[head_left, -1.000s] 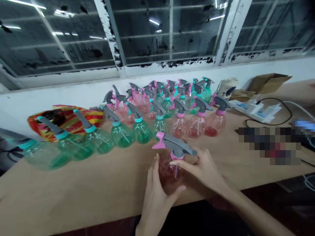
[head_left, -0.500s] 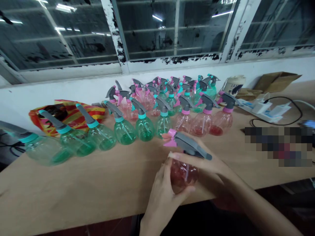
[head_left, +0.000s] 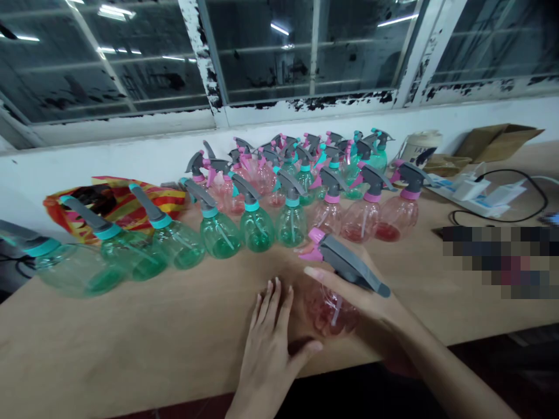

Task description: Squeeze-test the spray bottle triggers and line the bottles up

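A pink spray bottle (head_left: 332, 311) with a grey trigger head and pink nozzle is at the front of the table. My right hand (head_left: 356, 285) wraps its neck just under the spray head, the thumb across the near side and the other fingers mostly hidden behind. To its left, my left hand (head_left: 273, 334) holds nothing; its fingers are spread towards the tabletop, apart from the bottle. Beyond the hands runs a row of spray bottles: green ones such as the green bottle (head_left: 219, 235) on the left, pink ones such as the pink bottle (head_left: 358, 218) on the right.
More pink and green spray bottles (head_left: 262, 174) crowd against the wall. A red and yellow bag (head_left: 168, 198) lies behind the left bottles. At right are a power strip (head_left: 476, 201) with a black cable, a cream container (head_left: 421, 146) and a brown cardboard box (head_left: 493, 142).
My left hand has let go of the pink spray bottle and moved left, its fingers spreading. My right hand keeps its hold; bottle and hand sit slightly further right in the view.
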`<action>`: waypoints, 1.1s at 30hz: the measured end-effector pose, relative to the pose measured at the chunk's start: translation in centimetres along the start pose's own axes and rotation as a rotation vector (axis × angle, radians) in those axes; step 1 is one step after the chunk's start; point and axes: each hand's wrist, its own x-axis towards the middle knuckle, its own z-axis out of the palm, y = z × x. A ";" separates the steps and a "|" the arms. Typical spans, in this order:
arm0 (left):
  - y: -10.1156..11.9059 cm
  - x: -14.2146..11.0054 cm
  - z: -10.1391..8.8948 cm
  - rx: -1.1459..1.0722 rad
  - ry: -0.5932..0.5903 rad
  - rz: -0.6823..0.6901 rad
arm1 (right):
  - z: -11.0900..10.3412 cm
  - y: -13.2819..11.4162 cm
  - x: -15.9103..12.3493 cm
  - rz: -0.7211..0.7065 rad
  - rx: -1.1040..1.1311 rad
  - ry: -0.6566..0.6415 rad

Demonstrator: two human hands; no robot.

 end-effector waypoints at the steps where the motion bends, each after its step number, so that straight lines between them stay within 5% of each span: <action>1: 0.0 0.0 0.1 0.008 0.003 0.006 | 0.1 0.0 0.0 0.023 0.012 0.004; 27: 0.0 0.2 0.6 0.100 0.056 0.056 | 0.5 0.5 -0.8 0.118 0.132 0.012; 33: 0.0 0.2 0.4 0.154 0.068 0.067 | 0.3 0.3 -0.6 0.038 0.053 0.016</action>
